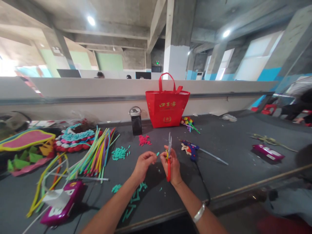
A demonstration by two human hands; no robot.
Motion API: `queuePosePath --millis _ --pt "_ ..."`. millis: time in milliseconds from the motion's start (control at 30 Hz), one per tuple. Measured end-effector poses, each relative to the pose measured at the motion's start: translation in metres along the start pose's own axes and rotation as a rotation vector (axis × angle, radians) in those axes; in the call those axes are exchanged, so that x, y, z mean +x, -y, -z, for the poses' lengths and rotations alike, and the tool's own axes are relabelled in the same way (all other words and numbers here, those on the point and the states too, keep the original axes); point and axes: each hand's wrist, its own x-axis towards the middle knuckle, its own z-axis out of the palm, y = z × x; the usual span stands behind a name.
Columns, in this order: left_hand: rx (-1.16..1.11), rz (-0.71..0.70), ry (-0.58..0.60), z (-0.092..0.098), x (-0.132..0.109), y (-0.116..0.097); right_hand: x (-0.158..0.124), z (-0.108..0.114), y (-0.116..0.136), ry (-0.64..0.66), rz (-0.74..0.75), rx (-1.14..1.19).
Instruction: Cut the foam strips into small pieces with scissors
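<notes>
My right hand (173, 164) grips a pair of red-handled scissors (169, 156), blades pointing up. My left hand (143, 162) is pinched on a small teal piece of pipe cleaner (157, 153), held just left of the blades. Both hands hover over the dark grey table (219, 175). Cut teal bits (133, 198) lie on the table below my hands. Another teal pile (120, 152) and a red pile (144, 140) lie beyond them.
A bundle of coloured pipe cleaners (96, 154) lies at left beside felt craft pieces (25, 139). A red tote bag (167, 104) and black bottle (136, 121) stand at the back. A blue glue gun (192, 150) lies right of my hands. Purple packets (62, 203) (268, 152) lie at both sides.
</notes>
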Motion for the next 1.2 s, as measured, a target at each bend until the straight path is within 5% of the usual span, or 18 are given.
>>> queuePosePath --millis 767,1033,1200 --pt "0.238 -0.069 0.059 -0.002 0.001 0.009 -0.003 0.004 0.003 0.078 0.072 0.029" --pt "-0.141 0.042 0.070 -0.001 -0.003 -0.004 -0.004 -0.002 -0.009 -0.062 0.035 -0.082" --pt "-0.321 0.016 -0.014 -0.008 -0.004 -0.015 -0.005 -0.007 -0.020 -0.034 0.224 -0.215"
